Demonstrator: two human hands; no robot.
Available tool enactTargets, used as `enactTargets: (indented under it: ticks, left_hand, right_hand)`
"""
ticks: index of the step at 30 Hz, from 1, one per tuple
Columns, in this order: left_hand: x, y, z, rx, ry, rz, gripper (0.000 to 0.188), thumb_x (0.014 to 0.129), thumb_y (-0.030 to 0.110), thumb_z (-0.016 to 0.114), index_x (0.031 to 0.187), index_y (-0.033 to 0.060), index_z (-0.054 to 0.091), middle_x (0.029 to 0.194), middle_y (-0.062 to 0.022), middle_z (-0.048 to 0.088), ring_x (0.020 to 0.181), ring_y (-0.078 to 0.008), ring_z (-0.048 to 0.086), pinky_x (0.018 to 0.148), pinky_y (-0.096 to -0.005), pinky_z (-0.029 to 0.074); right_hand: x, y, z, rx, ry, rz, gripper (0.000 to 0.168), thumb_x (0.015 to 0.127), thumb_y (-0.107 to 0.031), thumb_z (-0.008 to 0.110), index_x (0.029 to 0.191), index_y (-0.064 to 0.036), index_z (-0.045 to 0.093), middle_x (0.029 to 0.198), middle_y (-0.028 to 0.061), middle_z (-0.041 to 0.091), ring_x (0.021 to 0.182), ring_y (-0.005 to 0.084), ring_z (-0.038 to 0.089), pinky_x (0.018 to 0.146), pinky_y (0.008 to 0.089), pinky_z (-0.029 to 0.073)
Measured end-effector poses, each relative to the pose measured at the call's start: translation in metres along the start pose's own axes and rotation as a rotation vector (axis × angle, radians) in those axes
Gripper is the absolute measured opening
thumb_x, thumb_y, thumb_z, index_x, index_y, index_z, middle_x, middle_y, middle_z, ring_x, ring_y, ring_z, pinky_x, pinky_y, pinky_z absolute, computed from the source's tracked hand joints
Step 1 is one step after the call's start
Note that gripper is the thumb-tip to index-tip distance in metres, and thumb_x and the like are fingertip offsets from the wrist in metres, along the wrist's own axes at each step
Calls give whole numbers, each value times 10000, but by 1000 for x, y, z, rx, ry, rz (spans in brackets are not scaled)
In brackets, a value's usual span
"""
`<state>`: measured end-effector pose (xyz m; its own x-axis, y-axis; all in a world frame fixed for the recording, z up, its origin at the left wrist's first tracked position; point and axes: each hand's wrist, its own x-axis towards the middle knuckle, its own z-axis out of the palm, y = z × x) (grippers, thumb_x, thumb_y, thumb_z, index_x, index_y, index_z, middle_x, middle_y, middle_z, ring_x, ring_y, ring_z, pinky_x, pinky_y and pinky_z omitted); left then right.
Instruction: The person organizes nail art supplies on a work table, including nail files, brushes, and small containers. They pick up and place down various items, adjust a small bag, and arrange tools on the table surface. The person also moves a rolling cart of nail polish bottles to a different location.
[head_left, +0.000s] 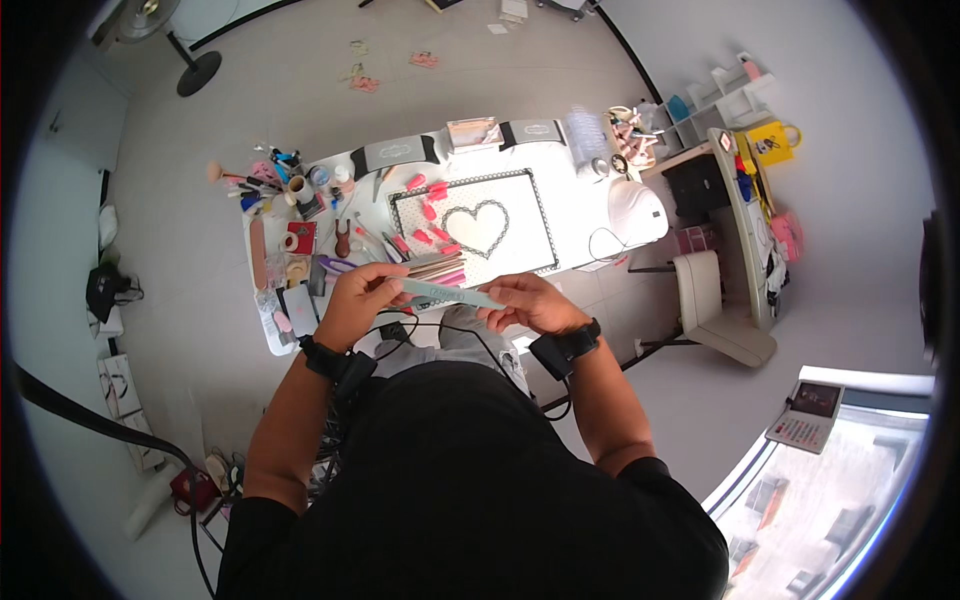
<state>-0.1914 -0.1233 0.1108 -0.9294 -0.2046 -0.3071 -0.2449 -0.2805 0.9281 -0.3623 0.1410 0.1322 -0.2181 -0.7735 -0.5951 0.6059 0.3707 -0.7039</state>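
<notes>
A flat pale green strip, seemingly a nail file (450, 294), spans my two hands above the table's near edge. My left hand (367, 300) grips its left end between thumb and fingers, and my right hand (529, 301) pinches its right end. Just beyond the strip lies a bundle of thin flat files (435, 268). A white mat with a black lace border and heart (477, 227) covers the middle of the table. Red clips (429, 210) are scattered on the mat's left part. Purple-handled scissors (337, 265) lie beside my left hand.
Brushes and small jars (302, 189) crowd the table's left side. A white nail lamp (637, 212) stands at the right, with a basket of bottles (631, 139) behind it. Two grey hand rests (395, 153) line the far edge. A beige chair (705, 304) stands at the right.
</notes>
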Motion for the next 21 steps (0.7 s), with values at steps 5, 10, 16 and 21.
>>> enactTargets:
  ticks: [5, 10, 16, 21]
  left_hand:
    - [16, -14, 4, 61, -8, 1, 202, 944, 47, 626, 1121, -46, 650, 948, -83, 686, 828, -122, 663, 781, -255, 563]
    - [34, -61, -33, -153, 346, -113, 234, 940, 141, 638, 1115, -14, 633, 875, -34, 635, 707, -107, 597, 657, -236, 507]
    - [-2, -132, -134, -283, 501, -226, 105, 935, 210, 617, 841, 192, 575, 780, 61, 533, 668, -68, 523, 619, -219, 484]
    - [-40, -164, -163, -679, 831, -401, 127, 912, 168, 662, 978, 104, 574, 801, -31, 599, 662, -140, 569, 569, -293, 485]
  right_hand:
    - [15, 24, 6, -113, -34, 80, 345, 991, -334, 600, 1073, -6, 671, 951, 45, 708, 740, 87, 605, 672, 237, 505]
    - [28, 42, -38, -199, 69, 94, 334, 976, -297, 628, 1099, 9, 679, 892, 24, 688, 743, 84, 589, 683, 244, 506]
    - [49, 95, -174, -224, 634, -21, 333, 908, -219, 659, 1149, 10, 669, 911, 75, 707, 797, 141, 651, 737, 283, 531]
    - [51, 103, -257, -783, 1108, 5, 395, 843, -282, 663, 1115, 4, 673, 1021, 178, 725, 940, 300, 699, 856, 396, 537]
